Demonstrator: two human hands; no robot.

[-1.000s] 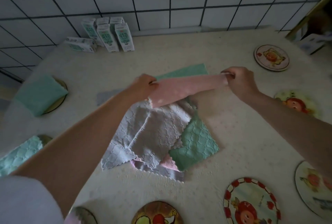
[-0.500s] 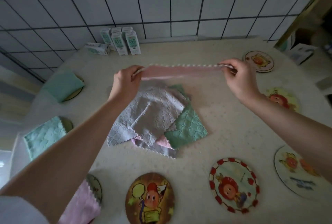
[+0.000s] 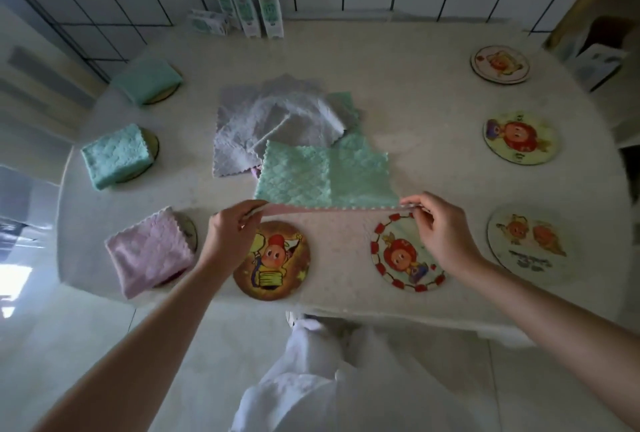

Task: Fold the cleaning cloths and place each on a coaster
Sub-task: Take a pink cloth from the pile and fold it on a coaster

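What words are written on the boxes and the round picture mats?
On the boxes: green print, too blurred to read.
On the near right coaster: dark lettering under its picture, too blurred to read.
No text here can be read.

Pale counter [image 3: 408, 78]. Directly on it: loose heap of cloths [image 3: 277, 119] mid-surface, cartons [image 3: 256, 15] at the back edge, round picture coasters [image 3: 518, 137] along both sides and the near edge.

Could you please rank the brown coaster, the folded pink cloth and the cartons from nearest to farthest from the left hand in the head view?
1. Brown coaster, just right of the left hand.
2. Folded pink cloth, to its left.
3. Cartons, by the far wall.
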